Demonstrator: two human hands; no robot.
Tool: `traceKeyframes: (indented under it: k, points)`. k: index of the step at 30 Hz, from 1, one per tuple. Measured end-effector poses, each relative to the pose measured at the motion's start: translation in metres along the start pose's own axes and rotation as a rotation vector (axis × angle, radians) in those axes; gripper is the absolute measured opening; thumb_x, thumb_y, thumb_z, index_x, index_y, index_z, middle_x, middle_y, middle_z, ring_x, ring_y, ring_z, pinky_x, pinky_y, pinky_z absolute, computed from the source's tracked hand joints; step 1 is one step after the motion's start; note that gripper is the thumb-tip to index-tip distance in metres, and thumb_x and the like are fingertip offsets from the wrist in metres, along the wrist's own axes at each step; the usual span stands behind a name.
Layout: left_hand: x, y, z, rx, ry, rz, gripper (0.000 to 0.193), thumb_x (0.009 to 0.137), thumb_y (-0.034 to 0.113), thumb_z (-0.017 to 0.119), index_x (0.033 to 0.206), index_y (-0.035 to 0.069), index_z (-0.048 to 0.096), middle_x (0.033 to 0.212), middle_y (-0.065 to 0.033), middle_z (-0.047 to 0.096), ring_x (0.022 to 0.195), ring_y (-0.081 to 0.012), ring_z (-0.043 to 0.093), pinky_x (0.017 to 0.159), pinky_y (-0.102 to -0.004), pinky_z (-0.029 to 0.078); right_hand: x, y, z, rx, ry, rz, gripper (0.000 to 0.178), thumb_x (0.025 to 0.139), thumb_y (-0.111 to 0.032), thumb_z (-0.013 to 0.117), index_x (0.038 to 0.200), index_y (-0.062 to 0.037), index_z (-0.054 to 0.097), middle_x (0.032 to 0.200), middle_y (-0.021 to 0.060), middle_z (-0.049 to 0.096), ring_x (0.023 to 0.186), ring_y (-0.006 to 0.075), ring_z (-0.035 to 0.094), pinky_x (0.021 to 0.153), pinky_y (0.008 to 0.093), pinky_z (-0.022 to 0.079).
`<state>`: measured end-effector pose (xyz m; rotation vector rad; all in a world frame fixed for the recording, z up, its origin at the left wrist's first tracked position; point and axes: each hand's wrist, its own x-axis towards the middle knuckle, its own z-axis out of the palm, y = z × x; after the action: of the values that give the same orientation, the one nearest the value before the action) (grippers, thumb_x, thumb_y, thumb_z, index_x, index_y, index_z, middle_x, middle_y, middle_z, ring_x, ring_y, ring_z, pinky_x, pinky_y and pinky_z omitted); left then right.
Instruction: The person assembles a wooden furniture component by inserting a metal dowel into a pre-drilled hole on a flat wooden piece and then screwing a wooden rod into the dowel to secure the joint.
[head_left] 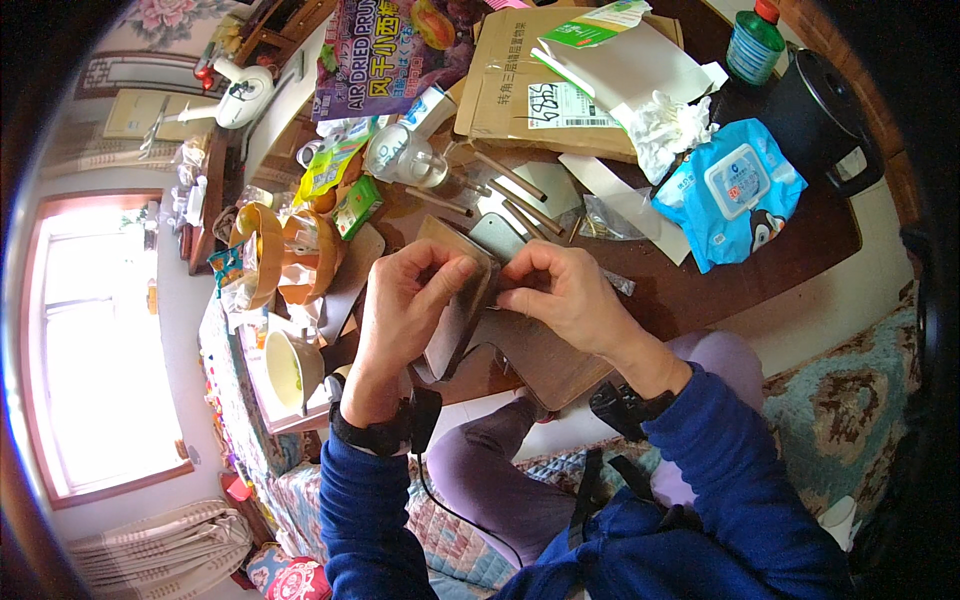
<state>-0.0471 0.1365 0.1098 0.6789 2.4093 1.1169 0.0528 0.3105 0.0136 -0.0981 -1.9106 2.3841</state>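
Observation:
My left hand is closed in a pinch over a brown wood-look board, which stands tilted beneath it. Facing it, my right hand also pinches, thumb against forefinger, close to the same board's edge. Whatever is between the fingertips is too small or hidden to make out. Just beyond my hands lies a grey-green rounded plate. Several brown rods are scattered past it. Another flat brown board lies below my right hand.
A cardboard box and a purple bag stand at the back. To the right are a blue wipes pack, a black bin-like container and a green bottle. Orange baskets and a pale bowl are left.

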Motion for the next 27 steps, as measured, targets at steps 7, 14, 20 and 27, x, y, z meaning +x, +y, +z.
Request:
traceKeyframes:
  k: [7, 14, 20, 27]
  points:
    - [0.001, -0.005, -0.001, -0.076, -0.014, 0.01, 0.024, 0.097, 0.02, 0.073, 0.092, -0.003, 0.073, 0.076, -0.0014, 0.069, 0.073, -0.0057, 0.058, 0.065, -0.0256, 0.048, -0.001, -0.008, 0.002, 0.158, -0.071, 0.234, 0.022, 0.091, -0.012, 0.074, 0.103, 0.006, 0.071, 0.092, 0.011, 0.074, 0.085, 0.0137, 0.068, 0.076, 0.0321, 0.055]
    - [0.001, 0.002, 0.011, -0.138, 0.045, 0.02, 0.022, 0.096, 0.019, 0.074, 0.097, -0.003, 0.074, 0.079, -0.0038, 0.071, 0.074, -0.0072, 0.061, 0.068, -0.0261, 0.051, -0.006, -0.021, 0.005, -0.163, 0.065, -0.09, 0.02, 0.088, -0.012, 0.075, 0.096, 0.0041, 0.068, 0.085, 0.0164, 0.072, 0.078, 0.0203, 0.07, 0.071, 0.0372, 0.054]
    - [-0.032, 0.023, 0.02, 0.269, 0.216, 0.365, 0.065, 0.077, 0.025, 0.09, 0.131, 0.001, 0.062, 0.099, -0.015, 0.069, 0.091, -0.0302, 0.07, 0.081, -0.0381, 0.056, -0.015, -0.028, 0.005, -0.144, 0.036, -0.047, 0.018, 0.087, -0.01, 0.074, 0.097, 0.0045, 0.068, 0.087, 0.0186, 0.073, 0.08, 0.0236, 0.072, 0.072, 0.0378, 0.055]
    - [-0.067, 0.038, 0.024, 0.447, 0.261, 0.344, 0.053, 0.086, -0.001, 0.071, 0.138, 0.002, 0.059, 0.129, -0.0215, 0.066, 0.113, -0.0408, 0.067, 0.095, -0.0434, 0.055, -0.017, -0.019, 0.024, -0.026, 0.035, -0.217, 0.022, 0.088, -0.007, 0.07, 0.105, 0.0056, 0.068, 0.093, 0.0167, 0.073, 0.081, 0.0257, 0.072, 0.076, 0.0377, 0.056]
